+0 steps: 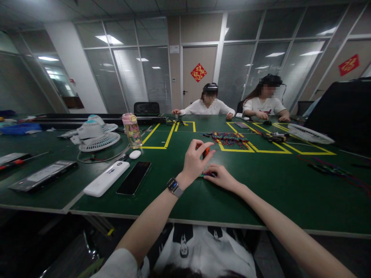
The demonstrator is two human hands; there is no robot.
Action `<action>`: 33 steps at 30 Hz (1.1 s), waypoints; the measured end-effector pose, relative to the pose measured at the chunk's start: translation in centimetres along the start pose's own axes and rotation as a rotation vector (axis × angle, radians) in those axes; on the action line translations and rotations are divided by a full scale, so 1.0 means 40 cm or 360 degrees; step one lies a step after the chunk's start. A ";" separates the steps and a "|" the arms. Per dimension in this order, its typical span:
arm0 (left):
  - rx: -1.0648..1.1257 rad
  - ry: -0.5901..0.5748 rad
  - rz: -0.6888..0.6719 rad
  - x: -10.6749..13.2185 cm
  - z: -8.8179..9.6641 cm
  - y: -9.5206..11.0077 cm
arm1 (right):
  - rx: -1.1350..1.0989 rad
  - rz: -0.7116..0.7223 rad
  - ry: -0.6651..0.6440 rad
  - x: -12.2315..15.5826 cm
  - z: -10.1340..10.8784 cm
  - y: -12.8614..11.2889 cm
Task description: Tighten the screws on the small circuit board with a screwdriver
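Note:
My left hand [194, 160], with a watch on its wrist, is raised over the table in front of me. Its fingers curl around an upright orange-and-black handle [206, 151] like a screwdriver's; the lower end is hidden. Just below and to the right, my right hand [220, 177] rests on the table. The fingers are closed on a small green circuit board [202, 175], mostly covered by them. Beyond my hands lies a bundle of small boards with red and blue wires [230, 138].
Left of my hands lie a black phone [134, 177], a white power bank [107, 178], and a white case [135, 154]. A pink-lidded bottle [132, 131] and white fans [98, 139] stand farther back. More wired boards [333, 170] lie right. Two people [210, 105] sit opposite.

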State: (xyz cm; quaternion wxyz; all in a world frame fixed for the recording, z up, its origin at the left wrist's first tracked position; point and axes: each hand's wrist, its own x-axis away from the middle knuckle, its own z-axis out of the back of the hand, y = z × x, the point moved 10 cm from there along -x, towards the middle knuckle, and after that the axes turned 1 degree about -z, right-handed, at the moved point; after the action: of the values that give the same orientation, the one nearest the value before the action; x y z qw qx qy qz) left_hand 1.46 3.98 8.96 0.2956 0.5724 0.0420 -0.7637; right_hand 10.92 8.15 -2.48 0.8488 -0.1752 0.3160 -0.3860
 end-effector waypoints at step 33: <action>-0.0120 -0.0117 -0.0187 0.004 -0.014 0.037 | -0.0020 0.0006 -0.0012 -0.001 -0.003 0.005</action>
State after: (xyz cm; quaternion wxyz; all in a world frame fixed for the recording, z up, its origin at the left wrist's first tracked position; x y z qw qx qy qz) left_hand 2.67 2.92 9.05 0.2729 0.5289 0.0934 -0.7982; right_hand 10.93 8.31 -2.64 0.8496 -0.1813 0.3156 -0.3818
